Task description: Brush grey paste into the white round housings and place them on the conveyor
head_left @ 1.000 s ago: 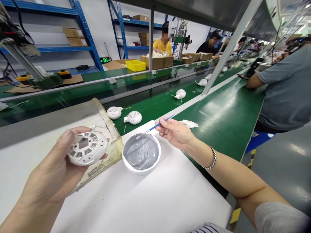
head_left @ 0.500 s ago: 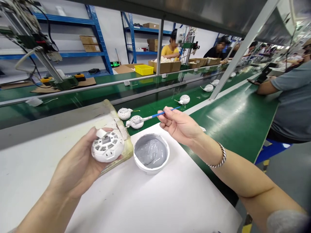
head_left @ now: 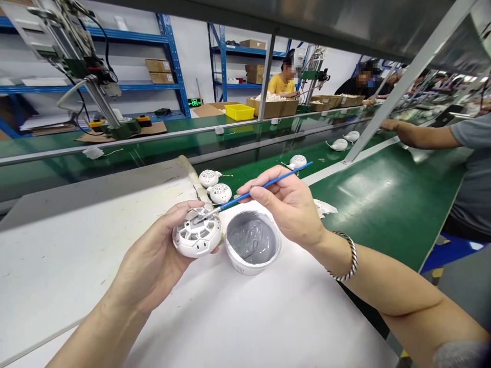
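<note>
R hand [head_left: 287, 204] closed in a pen-type pinch, thumb vs fingers, on the blue handle of a thin brush [head_left: 229, 203]. L hand [head_left: 164, 255] half curled, cupping a round white shell [head_left: 197, 245] from the side & below, thumb along its upper edge, cutout face up. Brush tip is at the middle of that face; can't tell from this angle if it's actually touching, or if the gray there is paste or shadow.

Re technique, IMO: L grip looks OK, so hold the shell steady & let the R fingers do the moving. Go light, short strokes, stay inside the middle area, off the ribs. Low brush angle = better control. Turn the shell w/ L if a spot's awkward, vs reaching over. Watch for drips; tub's close, so wiping xs on the rim is easy.

White tub [head_left: 249, 269] w/ gray paste [head_left: 249, 237] is just R of the shell, below the R hand, on a white sheet [head_left: 215, 317]. Pale board [head_left: 95, 214] to the L. Beyond: green belt [head_left: 253, 168] w/ more round white parts, two [head_left: 220, 193] close together near the board's end, another [head_left: 298, 162] farther up. Green bench [head_left: 391, 189] on R, co-worker's gray sleeve [head_left: 475, 135] past it. Yellow tray [head_left: 240, 112] & cardboard box [head_left: 282, 107] across the line.
</note>
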The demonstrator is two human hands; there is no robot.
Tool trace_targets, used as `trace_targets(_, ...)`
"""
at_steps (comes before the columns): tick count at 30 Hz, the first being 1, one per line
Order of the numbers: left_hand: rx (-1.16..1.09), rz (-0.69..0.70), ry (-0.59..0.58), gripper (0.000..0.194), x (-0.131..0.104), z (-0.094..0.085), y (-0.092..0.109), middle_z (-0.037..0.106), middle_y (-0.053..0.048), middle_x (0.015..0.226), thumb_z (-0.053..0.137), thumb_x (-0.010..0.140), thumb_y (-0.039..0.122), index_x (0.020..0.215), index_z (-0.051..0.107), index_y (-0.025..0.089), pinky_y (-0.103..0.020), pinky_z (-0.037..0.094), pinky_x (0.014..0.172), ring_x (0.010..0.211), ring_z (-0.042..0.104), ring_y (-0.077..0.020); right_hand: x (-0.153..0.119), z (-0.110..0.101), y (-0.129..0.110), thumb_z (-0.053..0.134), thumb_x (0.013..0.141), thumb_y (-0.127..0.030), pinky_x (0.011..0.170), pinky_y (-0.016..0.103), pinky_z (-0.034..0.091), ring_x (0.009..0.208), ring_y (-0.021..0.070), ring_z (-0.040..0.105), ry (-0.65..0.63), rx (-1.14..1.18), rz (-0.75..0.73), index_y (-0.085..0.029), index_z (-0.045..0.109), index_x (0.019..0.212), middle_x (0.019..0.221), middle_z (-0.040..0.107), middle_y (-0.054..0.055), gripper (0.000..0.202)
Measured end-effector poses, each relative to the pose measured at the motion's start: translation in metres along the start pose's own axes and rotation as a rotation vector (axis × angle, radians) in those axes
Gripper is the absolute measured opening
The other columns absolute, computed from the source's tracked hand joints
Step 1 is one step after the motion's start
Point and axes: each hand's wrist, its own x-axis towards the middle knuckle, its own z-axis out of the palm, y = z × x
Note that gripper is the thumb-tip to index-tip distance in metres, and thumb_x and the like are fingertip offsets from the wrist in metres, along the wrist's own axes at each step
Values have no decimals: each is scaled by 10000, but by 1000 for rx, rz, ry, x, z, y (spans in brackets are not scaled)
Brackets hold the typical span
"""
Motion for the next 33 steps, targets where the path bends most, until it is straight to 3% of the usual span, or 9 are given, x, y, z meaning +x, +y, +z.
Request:
trace_targets(6, 10, 23, -41, 216, 0, -1, -5, 644, -65, 1130, 674, 753, 248, 967, 701, 237, -526, 590, 775, 885, 636, -253, -8, -2, -2, 669, 836, -167, 771, 227, 595, 806, 103, 712, -40, 1, -42, -178, 578, 840, 826, 728, -3, 92)
trace_targets(14, 53, 15, -23, 282, -5, 4, -7, 689, -99, 1022, 694, 722, 226, 1000, 650, 217, -461, 586, 754, 860, 646, -249, -16, -8, -4, 648, 857, -139, 800, 193, 599, 842, 81, 707, -49, -14, -72, -195, 611, 862, 865, 725, -21, 68)
trace_targets(18, 93, 43, -26, 309, -3, -1, -9, 689, -65, 908, 744, 678, 219, 969, 642, 249, -314, 565, 650, 779, 632, -205, -18, -12, -9, 647, 860, -140, 803, 211, 604, 849, 91, 708, -42, -55, -122, -214, 614, 879, 873, 726, -29, 83)
trace_targets(21, 78, 82, -13, 309, -1, -6, -10, 666, -27, 820, 760, 642, 181, 918, 644, 260, -217, 503, 573, 676, 589, -145, -18, -17, -15, 638, 870, -161, 784, 243, 615, 823, 104, 708, 14, -102, -203, -226, 611, 883, 863, 726, -30, 72)
trace_targets(25, 72, 129, 44, 269, -1, -4, -10, 664, -7, 811, 737, 633, 159, 865, 648, 261, -202, 491, 562, 670, 591, -141, -16, -23, -22, 650, 869, -243, 754, 278, 621, 824, 127, 706, 101, -160, -277, -253, 603, 887, 842, 719, -30, 52)
trace_targets(29, 84, 150, 38, 274, -3, -1, -11, 661, -5, 857, 755, 648, 216, 894, 645, 268, -193, 497, 572, 679, 583, -130, -18, -28, -22, 628, 884, -248, 737, 296, 618, 819, 134, 707, 109, -203, -359, -267, 602, 903, 852, 713, -32, 37)
trace_targets(33, 132, 198, 9, 333, -6, 0, -16, 657, -6, 897, 814, 616, 243, 899, 642, 280, -215, 522, 569, 694, 596, -144, -23, -32, -23, 552, 914, -161, 741, 328, 585, 863, 151, 706, 87, -521, -663, -278, 618, 996, 932, 720, -14, 157)
